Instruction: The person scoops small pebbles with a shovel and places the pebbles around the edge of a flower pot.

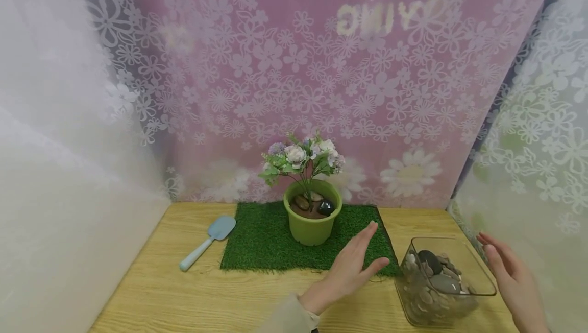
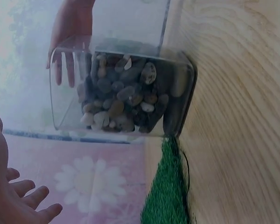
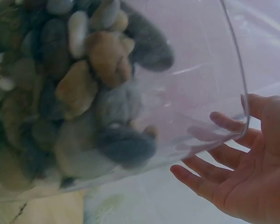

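Note:
A clear plastic bin (image 1: 447, 297) holding several pebbles (image 2: 126, 93) stands at the right of the table. My left hand (image 1: 346, 266) hovers left of it, over the near right part of the green turf mat (image 1: 257, 241), fingers straight and thumb spread apart, holding nothing. Beyond the bin's right side is my right hand (image 1: 516, 282). In the right wrist view its fingers (image 3: 205, 182) are loosely extended beside the bin's rim; whether they touch it I cannot tell. A green flowerpot (image 1: 312, 228) with artificial flowers (image 1: 303, 157) and a few stones sits on the mat.
A light blue trowel (image 1: 206, 243) lies left of the mat on the wooden table (image 1: 184, 302). Behind the table hangs a pink flowered curtain (image 1: 298, 88). Pale sheeting closes off the left side (image 1: 82, 159) and the right side (image 1: 546, 169).

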`<state>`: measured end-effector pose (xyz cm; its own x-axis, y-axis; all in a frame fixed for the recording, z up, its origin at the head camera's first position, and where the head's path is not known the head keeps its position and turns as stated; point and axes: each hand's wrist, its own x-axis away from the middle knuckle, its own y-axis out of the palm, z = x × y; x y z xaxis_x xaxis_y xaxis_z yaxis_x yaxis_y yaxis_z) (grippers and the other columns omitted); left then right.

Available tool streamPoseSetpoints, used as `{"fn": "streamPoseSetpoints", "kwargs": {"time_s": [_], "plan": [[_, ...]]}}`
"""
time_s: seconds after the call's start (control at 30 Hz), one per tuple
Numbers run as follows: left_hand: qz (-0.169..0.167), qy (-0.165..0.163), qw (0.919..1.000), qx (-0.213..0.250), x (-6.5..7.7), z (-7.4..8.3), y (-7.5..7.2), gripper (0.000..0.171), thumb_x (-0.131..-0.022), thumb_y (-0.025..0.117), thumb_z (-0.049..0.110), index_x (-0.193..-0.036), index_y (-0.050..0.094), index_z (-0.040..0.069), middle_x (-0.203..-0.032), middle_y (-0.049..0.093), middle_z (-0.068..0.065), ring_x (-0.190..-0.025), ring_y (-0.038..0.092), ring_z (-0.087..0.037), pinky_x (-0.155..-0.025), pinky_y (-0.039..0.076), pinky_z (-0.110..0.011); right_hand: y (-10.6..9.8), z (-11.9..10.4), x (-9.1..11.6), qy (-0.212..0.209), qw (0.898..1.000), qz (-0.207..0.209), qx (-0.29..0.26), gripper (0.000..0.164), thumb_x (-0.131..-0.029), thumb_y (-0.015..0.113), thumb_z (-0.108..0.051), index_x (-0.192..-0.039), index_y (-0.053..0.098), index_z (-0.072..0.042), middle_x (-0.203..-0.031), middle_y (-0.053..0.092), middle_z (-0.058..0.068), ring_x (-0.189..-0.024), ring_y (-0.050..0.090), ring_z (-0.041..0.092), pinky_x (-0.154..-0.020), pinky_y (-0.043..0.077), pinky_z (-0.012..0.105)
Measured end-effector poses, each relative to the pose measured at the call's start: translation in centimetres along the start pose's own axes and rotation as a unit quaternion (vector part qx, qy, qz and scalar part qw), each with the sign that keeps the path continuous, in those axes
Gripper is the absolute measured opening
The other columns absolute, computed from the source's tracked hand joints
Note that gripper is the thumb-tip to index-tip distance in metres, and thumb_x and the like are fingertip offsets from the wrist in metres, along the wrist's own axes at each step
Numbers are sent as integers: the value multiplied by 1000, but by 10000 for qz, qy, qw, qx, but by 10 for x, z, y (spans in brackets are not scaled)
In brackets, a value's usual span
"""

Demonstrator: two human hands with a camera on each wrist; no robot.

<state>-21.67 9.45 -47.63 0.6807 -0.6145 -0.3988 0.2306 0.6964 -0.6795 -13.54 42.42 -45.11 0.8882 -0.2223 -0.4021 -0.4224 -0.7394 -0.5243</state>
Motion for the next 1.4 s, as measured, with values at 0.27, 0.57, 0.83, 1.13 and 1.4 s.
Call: {"fn": "streamPoseSetpoints", "kwargs": {"time_s": [0.27, 0.57, 0.83, 1.13, 1.4], "plan": [[-665, -63, 9978, 16, -19, 15, 31, 91, -101, 51, 59, -162, -10, 28, -170, 2, 6, -153, 20, -14, -117, 34, -37, -6, 37, 8, 562, 9816, -1093, -1464, 43, -113, 34, -23, -155, 42, -26, -124, 52, -40, -104, 52, -23, -74, 51, 11], [-1163, -242, 9929, -16, -28, 29, 51, 104, -96, 62, 57, -160, -16, 29, -169, -2, 5, -153, 16, -11, -116, 35, -31, -7, 36, 0, 1797, 9429, -2469, -1328, 61, -111, 14, -47, -165, 8, -18, -121, 42, -47, -103, 47, -24, -77, 42, 77], [-1107, -442, 9927, -162, -31, 39, 57, 109, -92, 65, 60, -161, -13, 25, -169, 4, 2, -152, 21, -11, -112, 39, -29, -3, 36, 0, 2251, 9301, -2437, -1575, 61, -110, 18, -53, -165, 11, -28, -123, 46, -44, -102, 48, -24, -80, 28, 83], [-954, -339, 9938, -465, -32, 38, 64, 107, -94, 62, 61, -162, -9, 19, -169, 12, -4, -148, 31, -14, -107, 43, -27, -1, 39, 1, 2333, 9326, -2327, -1469, 66, -109, 18, -56, -165, 8, -22, -117, 46, -45, -99, 50, -22, -75, 36, 80], [-983, -350, 9939, -361, -29, 37, 62, 106, -94, 62, 60, -162, -9, 20, -169, 12, -4, -148, 33, -16, -107, 44, -29, 0, 39, 0, 2424, 9284, -2317, -1598, 65, -108, 18, -56, -165, 5, -25, -113, 45, -47, -97, 50, -23, -81, 31, 82]]}}
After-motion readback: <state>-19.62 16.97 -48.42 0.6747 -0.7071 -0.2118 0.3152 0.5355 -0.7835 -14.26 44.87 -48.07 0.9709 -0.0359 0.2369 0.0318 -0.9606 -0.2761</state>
